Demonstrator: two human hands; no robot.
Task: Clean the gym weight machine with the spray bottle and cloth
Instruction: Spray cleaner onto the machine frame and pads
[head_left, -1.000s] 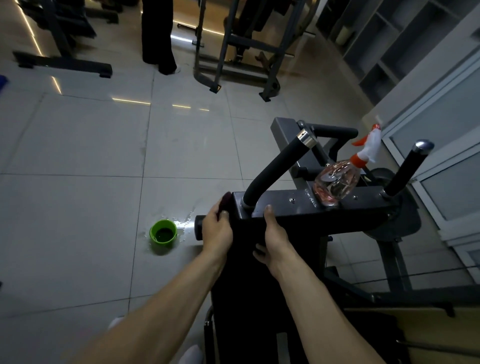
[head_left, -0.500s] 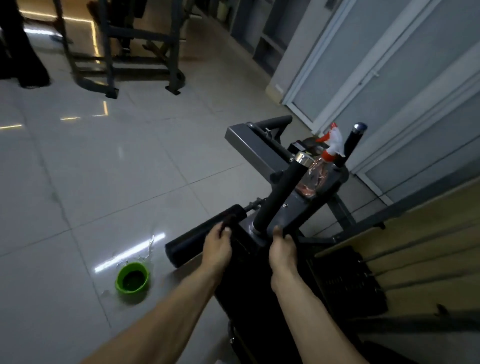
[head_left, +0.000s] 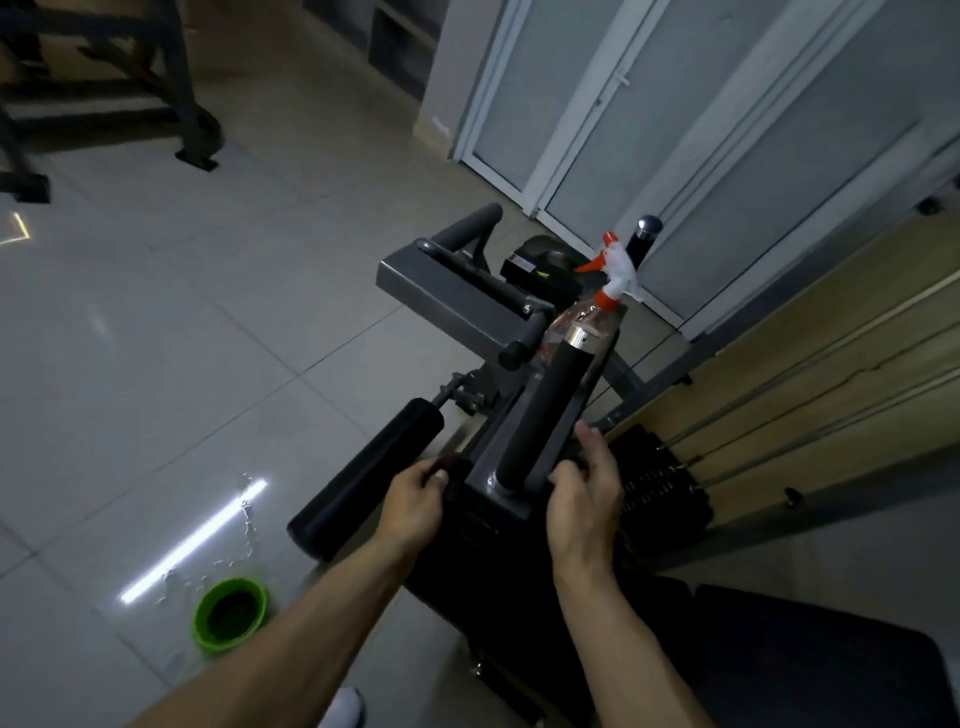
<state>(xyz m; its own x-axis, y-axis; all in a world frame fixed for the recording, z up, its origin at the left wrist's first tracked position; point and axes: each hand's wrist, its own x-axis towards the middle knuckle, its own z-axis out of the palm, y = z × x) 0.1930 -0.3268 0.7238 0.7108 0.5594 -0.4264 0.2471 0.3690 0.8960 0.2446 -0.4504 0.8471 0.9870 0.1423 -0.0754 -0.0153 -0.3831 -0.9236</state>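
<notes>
The grey weight machine's top bar (head_left: 488, 467) runs away from me, with a black padded handle (head_left: 545, 410) rising from it. My left hand (head_left: 415, 499) presses a dark cloth (head_left: 453, 464) against the bar's left side, fingers curled round the cloth. On the opposite side, my right hand (head_left: 587, 493) grips the bar's right edge with the thumb pointing up. The clear spray bottle (head_left: 558, 325) with an orange-and-white trigger head stands on the bar behind the handle, untouched.
A black foam roller pad (head_left: 363, 478) sticks out to the left of the machine. A green cup (head_left: 231, 613) sits on the wet tiled floor at lower left. The weight stack (head_left: 654, 483) and cables lie to the right. Glass doors (head_left: 649, 104) stand behind.
My view has swung to the right and closer to the machine. My right hand has moved from the bar's front face to its right edge. My left hand stays on the cloth.
</notes>
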